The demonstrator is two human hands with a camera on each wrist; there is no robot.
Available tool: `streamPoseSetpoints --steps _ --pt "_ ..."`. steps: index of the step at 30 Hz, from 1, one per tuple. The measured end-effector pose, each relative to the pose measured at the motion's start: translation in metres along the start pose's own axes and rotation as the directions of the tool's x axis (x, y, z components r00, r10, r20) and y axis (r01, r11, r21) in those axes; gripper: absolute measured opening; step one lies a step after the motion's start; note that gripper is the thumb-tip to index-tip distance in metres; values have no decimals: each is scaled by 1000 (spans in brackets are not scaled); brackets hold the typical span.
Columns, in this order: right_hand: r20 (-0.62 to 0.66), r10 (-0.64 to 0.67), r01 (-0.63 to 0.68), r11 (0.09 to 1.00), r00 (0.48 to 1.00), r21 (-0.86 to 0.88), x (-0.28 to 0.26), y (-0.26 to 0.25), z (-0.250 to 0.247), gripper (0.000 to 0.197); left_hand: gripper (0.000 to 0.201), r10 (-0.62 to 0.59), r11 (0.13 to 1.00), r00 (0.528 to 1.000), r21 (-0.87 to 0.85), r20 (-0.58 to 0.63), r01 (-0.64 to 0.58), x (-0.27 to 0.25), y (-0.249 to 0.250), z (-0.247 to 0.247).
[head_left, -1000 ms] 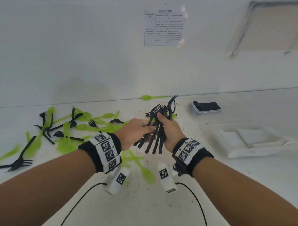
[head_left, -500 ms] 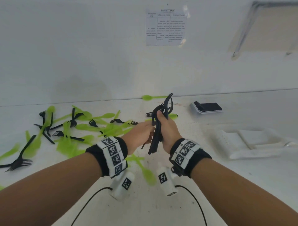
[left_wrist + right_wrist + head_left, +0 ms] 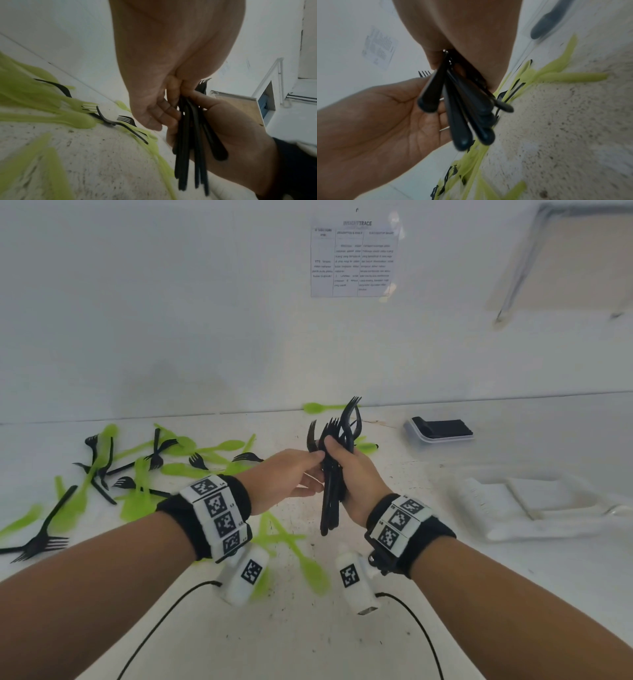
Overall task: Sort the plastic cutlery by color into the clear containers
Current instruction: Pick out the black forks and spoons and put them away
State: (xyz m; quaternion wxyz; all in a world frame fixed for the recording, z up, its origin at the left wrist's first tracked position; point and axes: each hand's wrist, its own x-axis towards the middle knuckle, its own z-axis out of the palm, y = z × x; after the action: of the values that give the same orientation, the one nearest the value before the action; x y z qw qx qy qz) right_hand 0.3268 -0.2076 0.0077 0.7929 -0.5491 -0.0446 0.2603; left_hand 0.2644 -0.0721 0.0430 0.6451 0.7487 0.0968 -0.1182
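My right hand grips a tight bundle of several black plastic forks upright above the table, tines up. My left hand lies against the bundle's left side, thumb and fairly straight fingers touching it. In the left wrist view the left hand touches the fork bundle, which the right hand holds. From the right wrist, the fork handles hang before the left hand's open palm. Loose green cutlery and black forks lie scattered on the left.
A clear container with something black in it stands at the back right. More clear containers lie at the right. A green spoon lies beneath my hands, a black fork at the front left. A paper sheet hangs on the wall.
The fanned black forks have been drawn together into a tight upright bundle in my right hand. My left hand has let go of the handles and now lies flat against them.
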Motion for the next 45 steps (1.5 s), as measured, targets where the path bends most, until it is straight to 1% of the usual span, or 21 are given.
streamPoseSetpoints --steps 2,4,8,11,14,16,18,19,21,23,25,27,29,34,35,37,39,41,43,44,45 --pt "11 6 -6 1000 1000 1 0 1 0 29 30 7 1000 1000 -29 -12 -7 -1 -1 0" --pt "31 11 -10 1000 999 -27 -1 3 -1 34 25 -1 999 1000 -40 26 2 -4 3 0" --pt "40 -7 10 998 999 -69 -1 8 0 38 19 -22 990 998 141 57 14 -5 8 1" --pt "25 1 -2 1000 1000 28 -2 6 5 41 23 -18 981 999 192 28 13 -5 8 5" --pt "25 5 -7 998 1000 60 1 4 6 38 23 -2 993 999 120 -36 7 -5 10 8" --pt "44 7 -10 998 999 70 2 3 6 40 29 32 999 999 14 -17 -32 -6 10 9" --pt "65 16 -21 996 998 84 2 1 8 39 24 85 993 996 -89 12 -84 -5 11 13" --pt "79 23 -30 995 997 93 2 0 8 38 24 111 989 994 -100 0 -111 -5 11 15" --pt "113 39 -51 993 993 106 1 -1 7 35 25 138 988 990 -60 -26 -140 -1 11 16" --pt "134 48 -60 994 990 87 2 1 4 34 26 147 989 989 18 4 -147 0 8 14" --pt "136 51 -57 997 989 47 1 4 1 33 28 122 992 991 35 52 -124 -1 5 12" --pt "134 60 -64 998 989 25 0 5 -1 34 34 103 994 993 40 58 -105 1 4 13" --pt "120 69 -72 997 990 17 -1 3 -1 34 40 89 996 995 -1 46 -90 4 4 16" --pt "55 46 -43 998 997 -56 2 3 1 31 28 100 992 995 -83 20 -98 8 3 22" --pt "39 41 -39 998 998 -47 3 2 0 29 25 97 989 995 -115 8 -95 9 4 23" --pt "-46 32 -32 1000 998 1 4 -1 -4 12 14 55 977 998 -204 -36 -61 10 5 21" --pt "-190 -3 -11 997 982 -73 6 -2 -13 19 7 -24 957 997 -289 -67 3 10 6 17" --pt "-225 -67 7 966 972 -258 6 0 -20 26 9 -60 952 996 -303 -62 38 10 3 14" --pt "-140 -119 52 911 983 -410 3 2 -22 20 13 -62 955 996 -295 -65 41 10 0 14" --pt "-93 -147 93 895 985 -437 1 2 -21 15 14 -66 952 996 -304 -67 43 11 -1 14" --pt "-62 -183 136 883 981 -449 0 2 -21 17 14 -73 947 995 -317 -69 48 11 -3 15"
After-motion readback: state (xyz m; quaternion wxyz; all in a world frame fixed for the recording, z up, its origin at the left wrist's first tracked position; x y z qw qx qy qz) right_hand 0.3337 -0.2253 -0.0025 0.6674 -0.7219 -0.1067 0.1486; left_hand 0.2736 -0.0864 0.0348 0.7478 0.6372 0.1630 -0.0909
